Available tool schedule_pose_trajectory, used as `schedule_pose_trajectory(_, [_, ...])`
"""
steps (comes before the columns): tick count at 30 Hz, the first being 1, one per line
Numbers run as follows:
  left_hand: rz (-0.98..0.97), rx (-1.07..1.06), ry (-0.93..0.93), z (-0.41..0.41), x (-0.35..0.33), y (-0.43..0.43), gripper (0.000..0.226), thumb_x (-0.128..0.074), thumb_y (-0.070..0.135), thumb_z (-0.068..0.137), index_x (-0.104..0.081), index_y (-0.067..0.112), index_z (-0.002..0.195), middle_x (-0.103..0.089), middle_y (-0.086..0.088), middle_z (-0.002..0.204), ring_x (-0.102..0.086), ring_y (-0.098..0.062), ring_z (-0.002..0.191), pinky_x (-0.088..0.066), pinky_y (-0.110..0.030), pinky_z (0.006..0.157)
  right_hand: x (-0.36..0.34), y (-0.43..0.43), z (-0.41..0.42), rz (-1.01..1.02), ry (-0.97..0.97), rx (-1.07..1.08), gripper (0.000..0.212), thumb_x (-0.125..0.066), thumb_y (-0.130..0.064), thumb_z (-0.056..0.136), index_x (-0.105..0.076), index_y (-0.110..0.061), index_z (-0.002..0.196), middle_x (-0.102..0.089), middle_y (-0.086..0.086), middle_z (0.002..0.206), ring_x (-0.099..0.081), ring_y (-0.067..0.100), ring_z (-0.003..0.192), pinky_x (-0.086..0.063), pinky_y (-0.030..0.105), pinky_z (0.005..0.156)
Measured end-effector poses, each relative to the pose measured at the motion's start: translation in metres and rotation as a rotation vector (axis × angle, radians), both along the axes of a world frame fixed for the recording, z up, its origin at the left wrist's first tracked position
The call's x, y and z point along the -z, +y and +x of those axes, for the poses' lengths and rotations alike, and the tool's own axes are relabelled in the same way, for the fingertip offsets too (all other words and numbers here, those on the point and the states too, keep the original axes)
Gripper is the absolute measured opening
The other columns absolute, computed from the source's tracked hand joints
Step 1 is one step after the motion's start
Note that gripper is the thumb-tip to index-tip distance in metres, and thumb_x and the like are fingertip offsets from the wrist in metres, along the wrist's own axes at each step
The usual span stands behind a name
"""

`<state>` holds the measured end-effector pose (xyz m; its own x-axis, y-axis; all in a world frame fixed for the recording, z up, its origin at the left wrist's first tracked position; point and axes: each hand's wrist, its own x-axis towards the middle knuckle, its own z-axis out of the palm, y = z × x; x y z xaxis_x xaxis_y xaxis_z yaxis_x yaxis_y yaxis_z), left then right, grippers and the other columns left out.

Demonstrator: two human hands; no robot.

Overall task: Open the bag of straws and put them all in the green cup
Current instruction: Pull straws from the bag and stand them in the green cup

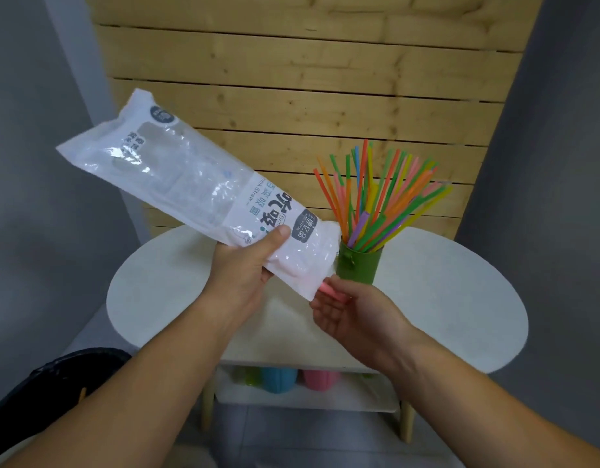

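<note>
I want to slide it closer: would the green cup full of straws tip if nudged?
Probably top-heavy: the straws rise far above the rim of the green cup and fan rightward. Likely light, so a nudge at the straws could topple it. A low push may slide it across the smooth white table.

The left grip [244, 265] holds a white and clear plastic bag [177, 173] near its lower end, tilted up to the left. A pink straw [330, 290] pokes from its mouth against the cupped right grip [352, 312]; a pinch is unclear. Just beside, a green cylindrical cup [359, 265] of multicoloured plastic straws [376, 197] stands on the white oval worktop [460, 298].
</note>
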<state>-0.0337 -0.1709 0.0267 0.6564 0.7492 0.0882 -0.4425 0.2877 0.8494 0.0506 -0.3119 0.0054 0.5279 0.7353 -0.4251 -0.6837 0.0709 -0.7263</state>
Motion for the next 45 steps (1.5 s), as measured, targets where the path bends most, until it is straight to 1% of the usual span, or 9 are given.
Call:
schedule_pose_trajectory(3, [-0.107,-0.032,-0.049,0.0,0.0,0.005,0.041,-0.07,-0.001,0.088,-0.065,0.012,0.126,-0.077,-0.005,0.114,-0.075,-0.022,0.103,-0.062,-0.036,0.077,-0.003,-0.003,0.006,0.02,-0.069,0.022,0.014,-0.057,-0.007,0.095,-0.069,-0.005,0.088,-0.068,0.007,0.072,-0.065,0.012,0.058,-0.055,0.022,0.056])
schedule_pose_trajectory(8, [-0.321,-0.07,-0.071,0.0,0.008,0.019,0.042,-0.07,0.01,0.091,-0.062,0.016,0.133,-0.076,-0.004,0.119,-0.074,-0.021,0.104,-0.063,-0.039,0.078,-0.015,-0.014,0.02,0.017,-0.218,0.159,0.008,-0.065,-0.012,0.093,-0.067,-0.012,0.085,-0.061,0.001,0.065,-0.056,0.008,0.055,-0.051,0.02,0.053])
schedule_pose_trajectory(12, [-0.458,-0.118,-0.098,-0.001,0.013,0.022,0.04,-0.071,0.009,0.092,-0.063,0.014,0.13,-0.078,-0.003,0.113,-0.076,-0.02,0.099,-0.063,-0.039,0.08,-0.025,-0.027,0.036,0.027,-0.328,0.36,0.005,-0.067,-0.013,0.092,-0.068,-0.012,0.087,-0.056,0.001,0.062,-0.052,0.009,0.055,-0.047,0.022,0.054])
schedule_pose_trajectory(18, [-0.492,-0.109,-0.065,0.003,0.016,0.016,0.035,-0.071,0.008,0.091,-0.065,0.014,0.125,-0.079,-0.004,0.106,-0.077,-0.019,0.096,-0.064,-0.037,0.08,-0.033,-0.043,0.05,-0.056,-1.009,0.672,0.012,-0.062,-0.017,0.097,-0.065,-0.005,0.096,-0.065,0.001,0.075,-0.067,0.013,0.068,-0.056,0.027,0.057])
schedule_pose_trajectory(23, [-0.493,-0.075,-0.034,0.004,0.015,0.009,0.034,-0.071,0.01,0.091,-0.065,0.014,0.124,-0.079,-0.005,0.109,-0.077,-0.02,0.097,-0.064,-0.036,0.075,-0.038,-0.055,0.059,-0.108,-1.31,0.741,0.011,-0.058,-0.025,0.098,-0.058,-0.029,0.087,-0.067,-0.005,0.085,-0.067,0.024,0.081,-0.057,0.046,0.072])
schedule_pose_trajectory(30, [-0.443,-0.002,-0.012,0.004,0.014,0.003,0.027,-0.068,0.01,0.094,-0.065,0.016,0.12,-0.079,-0.004,0.106,-0.077,-0.02,0.097,-0.061,-0.041,0.087,-0.034,-0.046,0.072,-0.25,-1.435,0.652,0.015,-0.056,-0.023,0.098,-0.055,-0.026,0.083,-0.062,-0.014,0.082,-0.062,0.017,0.076,-0.054,0.039,0.067])
schedule_pose_trajectory(35, [-0.415,0.022,0.005,0.003,0.016,0.001,0.031,-0.066,0.009,0.095,-0.064,0.016,0.125,-0.079,-0.004,0.108,-0.077,-0.019,0.094,-0.064,-0.037,0.075,-0.021,-0.029,0.09,-0.374,-1.479,0.495,0.011,-0.061,-0.022,0.095,-0.062,-0.017,0.085,-0.066,0.001,0.09,-0.061,0.016,0.079,-0.05,0.032,0.069])
schedule_pose_trajectory(39, [-0.399,0.044,0.02,0.003,0.017,0.001,0.036,-0.066,0.009,0.095,-0.063,0.016,0.13,-0.078,-0.005,0.112,-0.077,-0.02,0.097,-0.064,-0.036,0.071,-0.014,-0.02,0.1,-0.405,-1.448,0.443,0.009,-0.068,-0.019,0.089,-0.066,-0.016,0.081,-0.068,0.001,0.081,-0.062,0.018,0.077,-0.054,0.04,0.075])
schedule_pose_trajectory(45, [-0.383,0.045,0.032,0.003,0.021,0.003,0.037,-0.066,0.009,0.095,-0.063,0.016,0.131,-0.077,-0.005,0.115,-0.076,-0.021,0.101,-0.064,-0.037,0.076,-0.005,-0.012,0.098,-0.433,-1.453,0.442,0.008,-0.071,-0.02,0.086,-0.066,-0.018,0.081,-0.067,-0.004,0.076,-0.063,0.017,0.075,-0.055,0.04,0.072])
